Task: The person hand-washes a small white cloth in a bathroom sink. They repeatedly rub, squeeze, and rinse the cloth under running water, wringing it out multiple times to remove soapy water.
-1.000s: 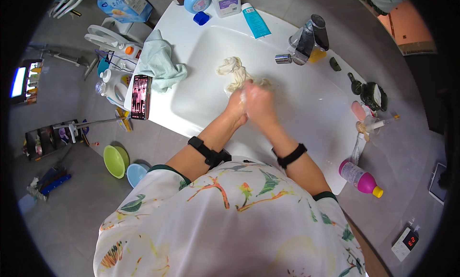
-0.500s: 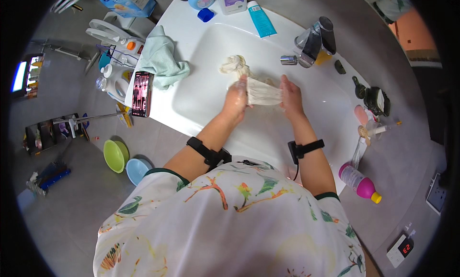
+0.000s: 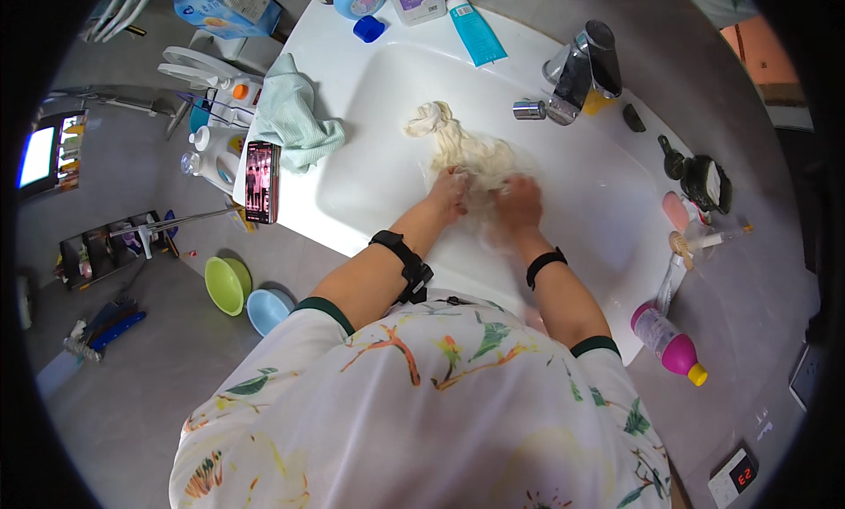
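A wet cream-coloured cloth [image 3: 480, 153] lies bunched in the white sink [image 3: 374, 170], its knotted-looking far end trailing to the upper left. My left hand [image 3: 449, 194] is closed on the near edge of this cloth, fingers curled. Close beside it on the right, my right hand [image 3: 519, 203] is balled over the cloth's near right part and blurred by motion. Water and wet cloth smear together between the two hands. Both forearms wear black straps.
A chrome faucet [image 3: 572, 86] stands at the far right. A green towel [image 3: 299, 117] and phone [image 3: 261, 181] rest on the left rim. A teal tube [image 3: 476, 32] and bottles line the back; a pink bottle [image 3: 669, 342] stands right. Two basins [image 3: 228, 285] sit on the floor.
The stretch of cloth held taut between my hands has dropped into a bunch. Both hands have come lower and nearer each other, the right one turned knuckles up.
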`<move>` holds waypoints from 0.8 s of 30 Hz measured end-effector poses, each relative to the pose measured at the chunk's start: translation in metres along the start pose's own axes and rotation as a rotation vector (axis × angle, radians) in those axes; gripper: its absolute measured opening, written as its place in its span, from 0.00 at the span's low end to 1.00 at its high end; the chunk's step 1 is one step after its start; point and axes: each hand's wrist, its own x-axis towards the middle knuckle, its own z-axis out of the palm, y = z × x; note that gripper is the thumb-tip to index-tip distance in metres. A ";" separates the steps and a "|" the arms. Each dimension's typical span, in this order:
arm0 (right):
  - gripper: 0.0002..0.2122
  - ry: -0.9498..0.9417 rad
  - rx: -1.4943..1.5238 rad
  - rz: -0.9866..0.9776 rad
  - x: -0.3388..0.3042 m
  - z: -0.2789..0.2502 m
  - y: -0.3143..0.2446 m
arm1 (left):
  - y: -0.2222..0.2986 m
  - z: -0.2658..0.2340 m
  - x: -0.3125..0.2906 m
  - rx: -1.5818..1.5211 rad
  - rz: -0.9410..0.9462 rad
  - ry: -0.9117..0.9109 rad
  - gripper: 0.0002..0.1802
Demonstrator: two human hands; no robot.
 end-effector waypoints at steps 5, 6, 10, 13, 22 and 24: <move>0.18 -0.229 -0.276 -0.496 0.021 0.028 0.000 | 0.001 0.028 -0.015 -0.049 0.035 0.084 0.24; 0.16 0.011 0.054 -0.747 0.009 0.031 0.001 | 0.001 0.025 -0.017 -0.101 0.062 0.076 0.24; 0.11 0.233 0.354 -0.179 0.008 0.038 0.001 | 0.005 0.020 -0.020 -0.059 0.055 -0.025 0.22; 0.09 0.196 0.734 -0.228 0.015 0.043 -0.020 | 0.012 0.026 -0.018 -0.223 -0.006 -0.098 0.20; 0.17 0.270 0.424 -0.328 -0.015 -0.050 -0.091 | 0.016 0.039 -0.048 -0.183 0.271 -0.132 0.16; 0.17 0.080 0.503 -0.028 0.028 -0.066 -0.071 | 0.021 0.044 -0.060 -0.116 0.168 -0.115 0.17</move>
